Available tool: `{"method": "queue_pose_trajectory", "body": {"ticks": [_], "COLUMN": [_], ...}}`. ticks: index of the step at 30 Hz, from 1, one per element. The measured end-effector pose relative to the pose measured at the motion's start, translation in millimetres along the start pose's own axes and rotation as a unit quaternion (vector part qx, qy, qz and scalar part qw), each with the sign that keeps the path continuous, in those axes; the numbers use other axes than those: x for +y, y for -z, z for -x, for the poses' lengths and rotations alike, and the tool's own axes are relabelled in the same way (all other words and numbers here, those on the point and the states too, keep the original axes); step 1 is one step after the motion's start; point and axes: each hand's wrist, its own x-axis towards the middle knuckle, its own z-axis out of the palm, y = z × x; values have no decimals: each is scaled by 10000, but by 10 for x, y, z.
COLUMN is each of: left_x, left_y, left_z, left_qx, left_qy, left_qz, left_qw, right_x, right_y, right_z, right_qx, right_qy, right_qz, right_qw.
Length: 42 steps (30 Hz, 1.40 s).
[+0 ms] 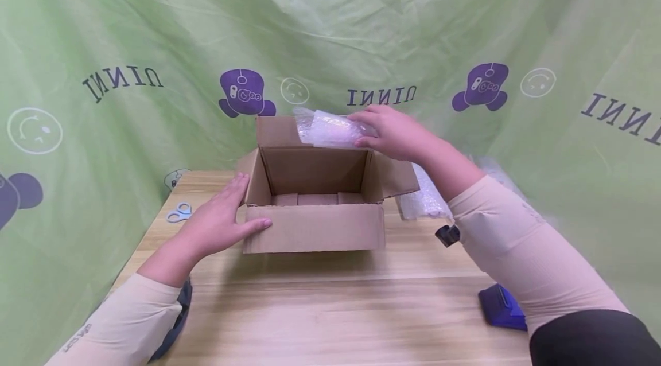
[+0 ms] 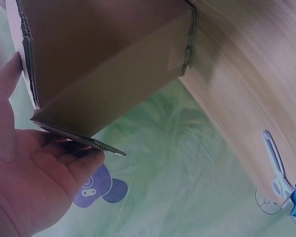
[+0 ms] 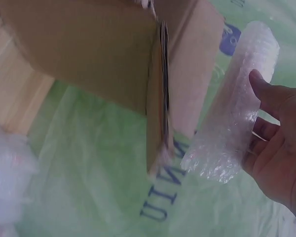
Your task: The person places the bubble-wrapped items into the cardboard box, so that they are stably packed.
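An open cardboard box (image 1: 315,228) stands on the wooden table (image 1: 335,308), flaps up. My left hand (image 1: 222,220) lies flat against its left front corner, fingers straight; the left wrist view shows the palm (image 2: 34,168) against the box (image 2: 103,64). My right hand (image 1: 395,133) holds a bubble-wrapped bundle (image 1: 327,128) above the box's back edge. In the right wrist view the thumb and fingers (image 3: 278,148) pinch the bundle (image 3: 237,108) beside a box flap (image 3: 163,94). Brown items lie on the box's floor.
Blue-handled scissors (image 1: 179,212) lie at the table's left edge, also in the left wrist view (image 2: 281,177). Loose bubble wrap (image 1: 426,197) lies right of the box. A dark blue object (image 1: 502,307) sits near the right front. Green printed cloth (image 1: 330,27) surrounds the table.
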Motion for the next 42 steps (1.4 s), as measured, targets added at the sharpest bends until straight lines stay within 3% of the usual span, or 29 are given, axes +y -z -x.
{"method": "queue_pose_trajectory", "body": {"ticks": [16,25,34,42], "left_x": [13,11,5,-12], "left_y": [2,9,0,2], "left_z": [-47,-57,-42,-28], "left_qx": [-44,-54,-67,-146], "left_qy": [-48,-26,-13,107], "left_qz": [8,53,89,184], "left_qw": [10000,10000,9999,9997], "right_x": [-81,-162,-178,-154], "right_y": [-626,-751,-922,-882], "right_z": [-335,-409,-440,-377], "right_qx": [-267,-191,-465,-237], "right_qy": [16,118,-46,19], "right_qz": [69,60,223,54], "right_qw": [9996,9997,9987,9997]}}
